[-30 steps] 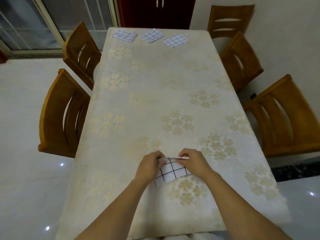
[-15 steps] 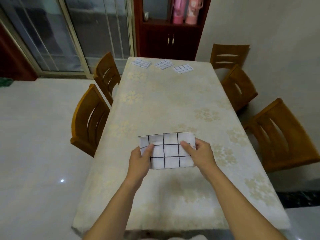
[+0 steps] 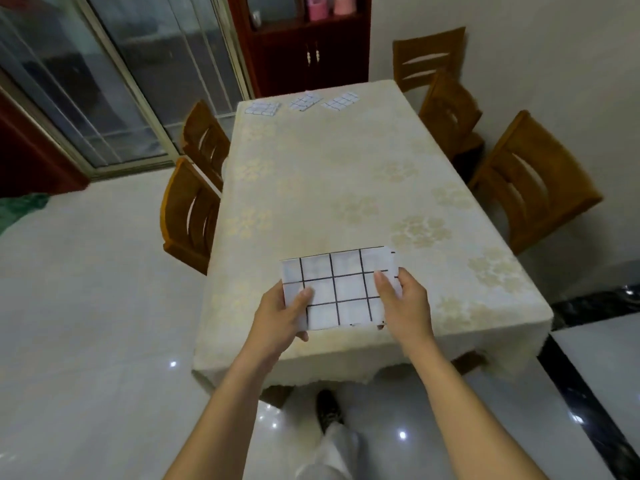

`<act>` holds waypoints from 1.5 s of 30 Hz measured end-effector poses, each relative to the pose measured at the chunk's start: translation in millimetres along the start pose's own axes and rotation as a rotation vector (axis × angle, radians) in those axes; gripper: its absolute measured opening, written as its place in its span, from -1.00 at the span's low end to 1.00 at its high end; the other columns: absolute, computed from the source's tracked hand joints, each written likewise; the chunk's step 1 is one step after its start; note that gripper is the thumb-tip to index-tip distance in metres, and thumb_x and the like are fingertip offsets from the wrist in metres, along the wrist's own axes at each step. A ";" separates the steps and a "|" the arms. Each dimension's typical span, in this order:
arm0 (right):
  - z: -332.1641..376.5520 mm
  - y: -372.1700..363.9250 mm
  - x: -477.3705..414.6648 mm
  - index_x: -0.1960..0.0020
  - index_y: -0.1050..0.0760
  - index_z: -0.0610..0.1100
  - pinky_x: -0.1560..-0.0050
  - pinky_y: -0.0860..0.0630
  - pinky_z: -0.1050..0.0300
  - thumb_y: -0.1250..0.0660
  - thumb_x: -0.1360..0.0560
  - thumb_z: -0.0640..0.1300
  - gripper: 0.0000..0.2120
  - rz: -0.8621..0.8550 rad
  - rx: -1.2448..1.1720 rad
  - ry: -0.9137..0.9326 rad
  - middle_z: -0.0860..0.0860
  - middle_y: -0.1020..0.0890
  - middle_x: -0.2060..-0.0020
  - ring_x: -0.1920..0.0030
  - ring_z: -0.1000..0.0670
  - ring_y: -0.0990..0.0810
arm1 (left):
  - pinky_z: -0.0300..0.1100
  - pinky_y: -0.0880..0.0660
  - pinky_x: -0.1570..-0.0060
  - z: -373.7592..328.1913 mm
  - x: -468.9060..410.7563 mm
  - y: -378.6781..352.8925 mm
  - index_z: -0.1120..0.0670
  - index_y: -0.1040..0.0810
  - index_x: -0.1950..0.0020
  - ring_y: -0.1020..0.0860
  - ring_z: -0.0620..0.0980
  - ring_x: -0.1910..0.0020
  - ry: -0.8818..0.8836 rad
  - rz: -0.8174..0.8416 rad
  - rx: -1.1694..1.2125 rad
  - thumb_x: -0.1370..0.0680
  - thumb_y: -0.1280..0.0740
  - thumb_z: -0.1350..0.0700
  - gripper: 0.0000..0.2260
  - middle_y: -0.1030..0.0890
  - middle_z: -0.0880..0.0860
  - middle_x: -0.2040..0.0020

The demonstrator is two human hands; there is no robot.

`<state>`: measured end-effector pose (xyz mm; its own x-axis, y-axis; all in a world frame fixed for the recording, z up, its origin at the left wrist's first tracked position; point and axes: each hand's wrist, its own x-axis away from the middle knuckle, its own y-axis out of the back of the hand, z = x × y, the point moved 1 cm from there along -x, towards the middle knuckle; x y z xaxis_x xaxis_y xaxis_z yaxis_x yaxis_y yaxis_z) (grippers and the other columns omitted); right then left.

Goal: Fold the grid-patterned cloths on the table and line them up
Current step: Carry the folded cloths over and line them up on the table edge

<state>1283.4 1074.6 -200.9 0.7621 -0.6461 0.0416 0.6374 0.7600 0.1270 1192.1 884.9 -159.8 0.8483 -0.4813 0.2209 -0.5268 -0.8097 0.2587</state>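
Note:
A folded white cloth with a black grid (image 3: 341,287) is held flat in the air above the near end of the table (image 3: 346,188). My left hand (image 3: 280,315) grips its left edge, thumb on top. My right hand (image 3: 405,306) grips its right edge the same way. Three folded grid cloths lie in a row along the table's far edge: one at the left (image 3: 262,108), one in the middle (image 3: 305,100) and one at the right (image 3: 341,101).
Wooden chairs stand on both sides of the table, two at the left (image 3: 188,216) and three at the right (image 3: 526,181). A dark red cabinet (image 3: 304,46) and glass sliding doors (image 3: 114,77) are behind the far end. My foot (image 3: 327,410) is on the glossy floor.
The cloth was on the table under both hands; both hands have lifted it and hold it flat in the air. The view has pulled back from the table.

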 end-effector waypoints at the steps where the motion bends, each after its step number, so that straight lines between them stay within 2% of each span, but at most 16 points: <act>1: 7.6 1.0 8.1 -0.09 -0.60 -0.12 0.14 -0.56 0.25 -0.33 -0.59 0.05 -0.75 -0.012 -0.029 0.014 -0.03 -0.69 0.07 0.05 0.02 -0.65 | -0.10 -0.55 0.36 -1.6 9.7 3.4 0.04 -0.59 -0.13 -0.55 0.04 0.38 -0.013 -0.015 -0.010 -0.67 -0.28 0.00 -0.84 -0.65 0.07 0.24; 3: 24.0 -2.2 20.3 -0.05 -0.63 -0.05 0.04 -0.54 0.23 -0.38 -0.56 0.00 -0.84 -0.004 -0.063 0.035 0.08 -0.71 0.10 0.05 0.13 -0.66 | -0.13 -0.52 0.37 -7.0 24.8 14.8 0.02 -0.60 -0.08 -0.54 0.01 0.39 -0.044 -0.027 -0.033 -0.68 -0.26 -0.02 -0.83 -0.66 0.08 0.23; 6: 41.8 -18.3 37.9 -0.08 -0.62 -0.02 -0.03 -0.50 0.27 -0.36 -0.57 0.01 -0.84 0.026 -0.016 0.085 0.13 -0.70 0.07 0.00 0.20 -0.64 | -0.22 -0.44 0.42 -11.2 41.9 34.4 -0.01 -0.60 -0.07 -0.50 -0.07 0.41 -0.073 -0.075 -0.019 -0.68 -0.24 -0.05 -0.81 -0.65 0.04 0.25; 10: 61.8 -50.5 57.9 -0.07 -0.57 0.11 -0.08 -0.53 0.28 -0.34 -0.57 0.02 -0.91 0.022 0.020 0.169 0.20 -0.68 0.04 -0.03 0.25 -0.62 | -0.32 -0.42 0.46 -8.8 58.5 63.9 -0.04 -0.59 -0.10 -0.56 -0.15 0.41 -0.096 -0.155 -0.010 -0.69 -0.19 -0.07 -0.79 -0.65 -0.06 0.24; 14: 82.5 -94.6 75.0 -0.03 -0.56 0.11 0.03 -0.50 0.38 -0.35 -0.58 -0.02 -0.94 0.027 0.043 0.245 0.21 -0.68 0.08 0.01 0.24 -0.63 | -0.30 -0.39 0.49 0.1 71.7 113.0 -0.03 -0.61 -0.09 -0.53 -0.16 0.43 -0.131 -0.192 0.008 -0.69 -0.18 -0.09 -0.75 -0.64 -0.08 0.29; 16: 92.5 -125.8 84.6 -0.03 -0.58 0.08 0.10 -0.52 0.35 -0.36 -0.58 -0.04 -0.94 0.010 0.030 0.256 0.21 -0.68 0.12 0.08 0.24 -0.64 | -0.28 -0.40 0.48 4.4 76.5 145.6 0.00 -0.62 -0.05 -0.55 -0.14 0.42 -0.155 -0.208 0.014 -0.69 -0.19 -0.08 -0.74 -0.64 -0.04 0.29; 19: 103.6 -179.4 100.5 -0.09 -0.61 0.01 0.32 -0.51 0.26 -0.36 -0.58 -0.01 -0.87 0.000 -0.006 0.215 0.19 -0.67 0.22 0.29 0.20 -0.60 | -0.26 -0.48 0.36 14.8 80.8 200.1 -0.03 -0.62 -0.01 -0.64 -0.06 0.24 -0.167 -0.241 0.012 -0.69 -0.19 -0.08 -0.76 -0.69 -0.04 0.19; 22: 116.9 -226.2 113.5 -0.08 -0.62 -0.05 0.33 -0.50 0.26 -0.36 -0.58 -0.02 -0.85 -0.025 0.012 0.230 0.15 -0.68 0.22 0.29 0.18 -0.61 | -0.27 -0.45 0.35 24.3 80.0 250.9 -0.06 -0.60 0.02 -0.62 -0.12 0.27 -0.183 -0.223 0.009 -0.69 -0.19 -0.08 -0.77 -0.67 -0.08 0.19; 24: 125.4 -248.5 120.1 -0.07 -0.62 -0.06 0.23 -0.54 0.28 -0.37 -0.58 -0.04 -0.86 -0.059 -0.003 0.222 0.14 -0.69 0.15 0.18 0.17 -0.65 | -0.27 -0.42 0.38 28.4 76.3 275.5 -0.02 -0.62 0.02 -0.58 -0.18 0.34 -0.201 -0.200 0.027 -0.69 -0.20 -0.07 -0.74 -0.66 -0.08 0.26; 27: 132.4 -271.1 126.7 -0.10 -0.62 -0.06 0.10 -0.58 0.28 -0.37 -0.58 -0.07 -0.86 -0.108 -0.018 0.220 0.09 -0.71 0.06 0.05 0.15 -0.67 | -0.39 -0.39 0.43 26.9 69.3 299.2 -0.02 -0.61 0.04 -0.56 -0.26 0.40 -0.229 -0.145 0.042 -0.70 -0.20 -0.04 -0.75 -0.65 -0.16 0.35; 31: 132.6 -294.5 132.4 -0.13 -0.62 -0.09 0.13 -0.53 0.36 -0.36 -0.59 -0.08 -0.83 -0.197 -0.048 0.188 0.11 -0.71 0.04 0.05 0.20 -0.67 | -0.43 -0.36 0.48 24.1 55.8 322.2 -0.01 -0.58 0.13 -0.51 -0.29 0.47 -0.282 -0.063 0.061 -0.70 -0.20 0.02 -0.74 -0.58 -0.21 0.44; 34: 135.8 -309.2 124.2 -0.09 -0.63 -0.05 0.14 -0.57 0.30 -0.37 -0.58 -0.07 -0.87 -0.250 -0.057 0.187 0.10 -0.71 0.07 0.07 0.17 -0.68 | -0.42 -0.36 0.48 24.0 40.6 334.7 -0.03 -0.59 0.09 -0.51 -0.28 0.46 -0.302 -0.030 0.061 -0.70 -0.20 0.02 -0.76 -0.60 -0.21 0.42; 38: 134.9 -327.2 104.0 -0.09 -0.63 -0.06 0.03 -0.62 0.15 -0.37 -0.58 -0.07 -0.86 -0.294 -0.045 0.193 0.06 -0.72 0.06 0.04 0.11 -0.68 | -0.36 -0.37 0.49 24.8 9.1 348.5 -0.03 -0.58 0.08 -0.50 -0.25 0.47 -0.307 0.002 0.037 -0.71 -0.20 0.00 -0.76 -0.60 -0.19 0.41; 41: 134.6 -336.8 80.7 -0.09 -0.63 -0.09 0.04 -0.62 0.15 -0.37 -0.58 -0.07 -0.85 -0.316 -0.073 0.178 0.06 -0.72 0.07 0.04 0.11 -0.69 | -0.32 -0.38 0.43 20.4 -22.2 355.1 0.00 -0.61 0.03 -0.51 -0.26 0.44 -0.304 0.037 -0.010 -0.70 -0.19 -0.04 -0.75 -0.61 -0.19 0.38; 45: 142.7 -357.7 27.5 -0.06 -0.63 -0.05 0.06 -0.60 0.21 -0.38 -0.57 -0.08 -0.90 -0.310 -0.087 0.186 0.08 -0.72 0.09 0.05 0.13 -0.68 | -0.37 -0.37 0.49 9.1 -72.2 371.1 0.04 -0.61 0.02 -0.52 -0.25 0.47 -0.284 0.017 -0.035 -0.70 -0.19 -0.03 -0.74 -0.61 -0.14 0.41</act>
<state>1060.2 774.9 -103.8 0.5340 -0.8287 -0.1677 0.8423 0.5387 0.0206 935.9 616.1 -88.2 0.8182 -0.5732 -0.0459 -0.5380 -0.7912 0.2906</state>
